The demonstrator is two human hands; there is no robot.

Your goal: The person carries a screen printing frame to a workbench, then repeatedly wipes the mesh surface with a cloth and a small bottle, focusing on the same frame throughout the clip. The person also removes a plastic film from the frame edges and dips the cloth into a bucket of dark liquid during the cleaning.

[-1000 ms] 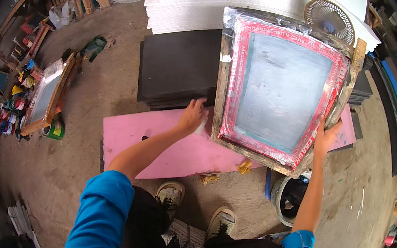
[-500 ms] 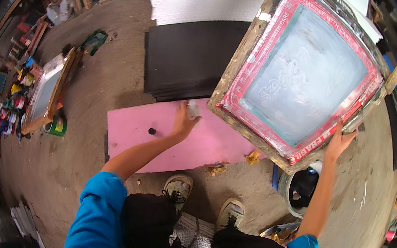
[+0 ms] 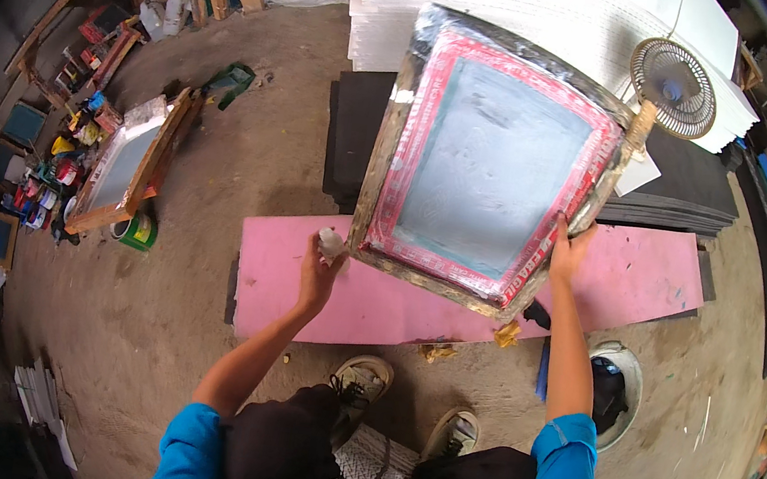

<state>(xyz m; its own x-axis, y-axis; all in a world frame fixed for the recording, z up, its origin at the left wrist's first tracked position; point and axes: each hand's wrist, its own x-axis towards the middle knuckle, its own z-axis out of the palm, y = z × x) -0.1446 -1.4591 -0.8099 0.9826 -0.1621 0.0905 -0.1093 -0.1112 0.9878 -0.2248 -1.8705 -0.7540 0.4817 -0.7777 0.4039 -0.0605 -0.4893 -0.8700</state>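
In my right hand (image 3: 573,252) is a wooden screen-printing frame (image 3: 381,167), gripped by its right edge and held up at a tilt. Red and white printed tape (image 3: 416,137) borders its pale grey-blue mesh (image 3: 490,166). My left hand (image 3: 318,275) is closed around a small whitish, translucent-looking object (image 3: 331,243), whose kind I cannot make out. That hand is beside the frame's lower left corner. Beneath both hands lies a long pink sheet (image 3: 284,299), partly covered by the frame.
Dark stacked sheets (image 3: 670,195) and white stacked sheets (image 3: 384,17) stand beyond the pink one, near a round fan (image 3: 673,88). A bucket (image 3: 630,388) holds dark cloth at right. Another screen frame (image 3: 163,148) leans at left by a green can (image 3: 138,231) and several paint containers.
The screen frame has come lower and more upright in my right hand, with its mesh still facing me. My left hand keeps the whitish object and is now turned more upright. The view has shifted.
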